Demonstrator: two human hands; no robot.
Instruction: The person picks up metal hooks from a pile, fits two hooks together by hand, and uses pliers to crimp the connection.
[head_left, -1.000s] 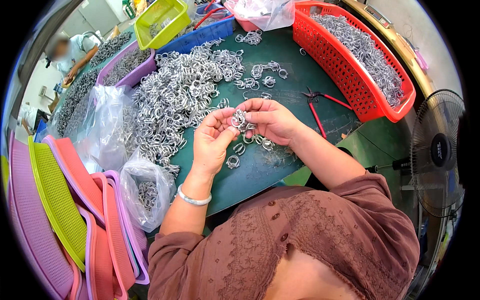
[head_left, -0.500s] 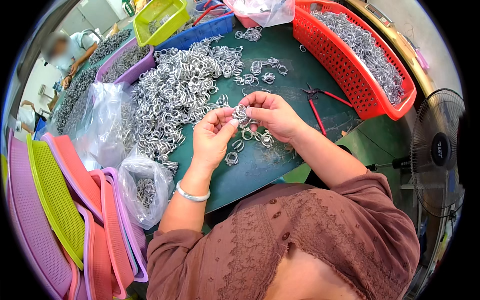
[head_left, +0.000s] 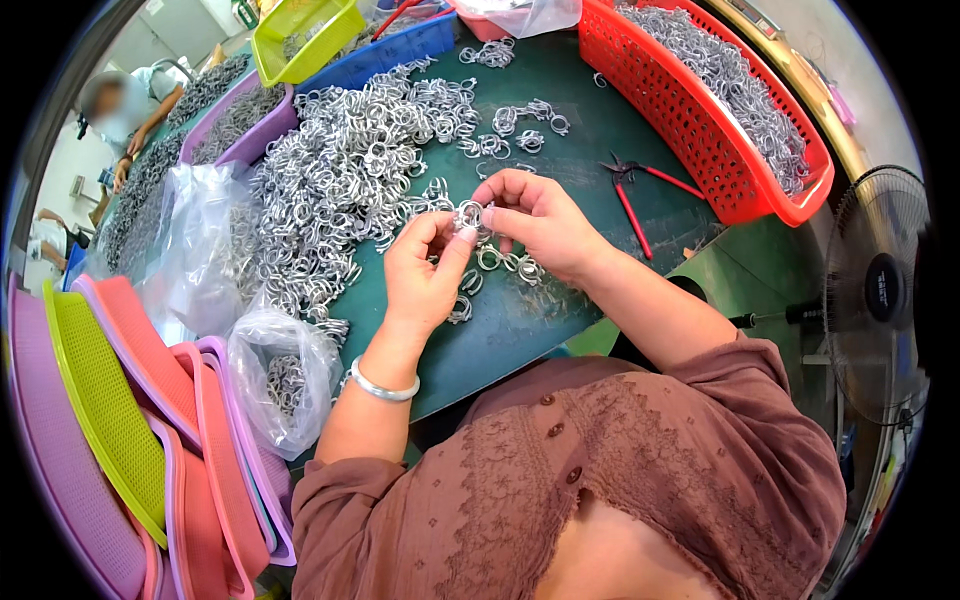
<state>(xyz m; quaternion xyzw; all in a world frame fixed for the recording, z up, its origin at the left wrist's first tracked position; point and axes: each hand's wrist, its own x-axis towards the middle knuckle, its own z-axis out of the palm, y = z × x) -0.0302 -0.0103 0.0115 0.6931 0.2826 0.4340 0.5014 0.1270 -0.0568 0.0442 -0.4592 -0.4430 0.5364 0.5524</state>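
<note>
Between the fingertips of both hands is a silver metal ring clip (head_left: 469,215), or a small cluster of them; the fingers hide part of it. My left hand (head_left: 420,272) pinches it with thumb and forefinger, a pale bangle (head_left: 383,388) on that wrist. From the other side my right hand (head_left: 545,222) grips it, fingers bent. Several loose ring clips (head_left: 508,262) lie on the green tabletop (head_left: 470,355) just under and beside the hands. A large pile of the same clips (head_left: 350,170) spreads to the left and beyond my hands.
Red-handled cutters (head_left: 632,205) lie right of my hands, near a red basket (head_left: 660,115) full of clips. Purple (head_left: 285,118), lime (head_left: 335,50) and blue (head_left: 385,52) bins stand behind the pile. Plastic bags (head_left: 300,420) and stacked baskets (head_left: 110,430) are at left, a fan (head_left: 880,295) at right.
The view has shifted slightly. Both hands stay together on the ring clip, whose angle between the fingertips has turned a little.
</note>
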